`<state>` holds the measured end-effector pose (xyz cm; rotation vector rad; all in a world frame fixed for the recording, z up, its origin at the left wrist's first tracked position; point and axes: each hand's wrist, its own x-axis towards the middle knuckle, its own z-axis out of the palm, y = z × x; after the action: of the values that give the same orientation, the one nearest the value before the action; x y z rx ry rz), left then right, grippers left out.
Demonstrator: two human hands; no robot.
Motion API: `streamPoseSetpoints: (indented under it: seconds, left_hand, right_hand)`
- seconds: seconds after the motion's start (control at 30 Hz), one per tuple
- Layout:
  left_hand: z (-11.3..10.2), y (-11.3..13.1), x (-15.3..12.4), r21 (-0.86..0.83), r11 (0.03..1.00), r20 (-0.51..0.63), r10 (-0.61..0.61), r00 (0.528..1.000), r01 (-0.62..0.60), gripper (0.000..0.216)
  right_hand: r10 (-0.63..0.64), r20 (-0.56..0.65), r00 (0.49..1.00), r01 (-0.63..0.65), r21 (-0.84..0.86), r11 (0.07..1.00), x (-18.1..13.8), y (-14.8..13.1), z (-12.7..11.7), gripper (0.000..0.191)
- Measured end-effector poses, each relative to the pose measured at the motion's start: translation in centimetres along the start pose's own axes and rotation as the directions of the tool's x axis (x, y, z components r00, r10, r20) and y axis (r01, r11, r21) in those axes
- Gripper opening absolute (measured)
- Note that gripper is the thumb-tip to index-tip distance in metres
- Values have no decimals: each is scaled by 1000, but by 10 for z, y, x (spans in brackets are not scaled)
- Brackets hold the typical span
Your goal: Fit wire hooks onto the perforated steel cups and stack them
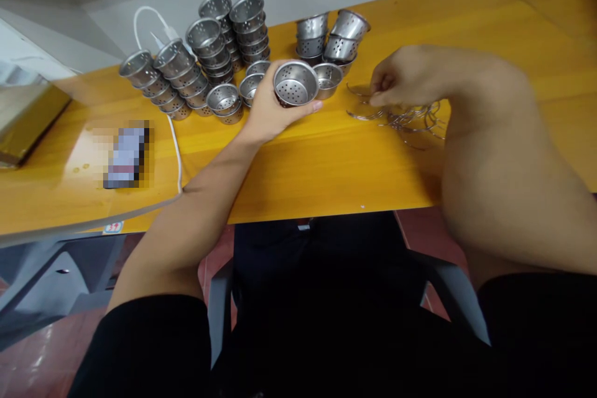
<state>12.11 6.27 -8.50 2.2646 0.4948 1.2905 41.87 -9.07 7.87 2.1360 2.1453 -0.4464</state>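
My left hand (273, 106) is closed around a round perforated metal cup (296, 84), fingers behind it and thumb along its near side. The cup's open mouth tilts toward me, showing the holes in its bottom. Over on the right, my right hand (396, 81) is bent down with its fingers pinched together. A thin curved metal wire (358, 92) runs to the fingertips. Below and beside that hand lies a tangled pile of curved metal wires (410, 117). Just behind the held cup stands another perforated cup (328, 79).
Nested stacks of perforated cups (209, 43) stand at the back left, with more stacks (342, 37) behind the held cup. A phone (127, 157), blurred out, and a white cable (176, 155) lie on the left. A cardboard box (32, 115) sits at the far left of the yellow table (298, 168).
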Motion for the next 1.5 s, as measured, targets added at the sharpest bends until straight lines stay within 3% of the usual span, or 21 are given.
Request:
streamPoseSetpoints:
  seconds: [0.3,0.5,0.67,0.9,1.13,1.33,1.5]
  left_hand:
    - [5,-6,-6,-29,1000,26,-3,1000,4,105]
    - [-2,21,-4,25,994,56,-103,993,102,104]
    - [-4,41,2,11,989,28,-147,989,147,101]
    - [0,32,3,96,992,44,-92,995,87,100]
    - [-1,20,-1,99,994,58,-46,997,40,107]
    - [-7,23,0,83,995,68,-62,996,57,115]
    - [-4,20,-1,85,995,55,-62,997,57,119]
  right_hand:
    - [-1,-273,962,45,155,987,-5,-2,1,17]
    - [-20,-390,921,117,228,967,-9,3,1,17]
    - [-67,-535,842,235,252,939,-3,1,8,34]
    - [-4,-484,875,245,436,866,14,-16,20,27]
    - [-106,-469,877,374,528,762,22,-13,33,22]
    - [-106,-421,901,382,652,655,24,-14,36,40]
    - [-61,-399,915,304,580,756,20,-20,31,43]
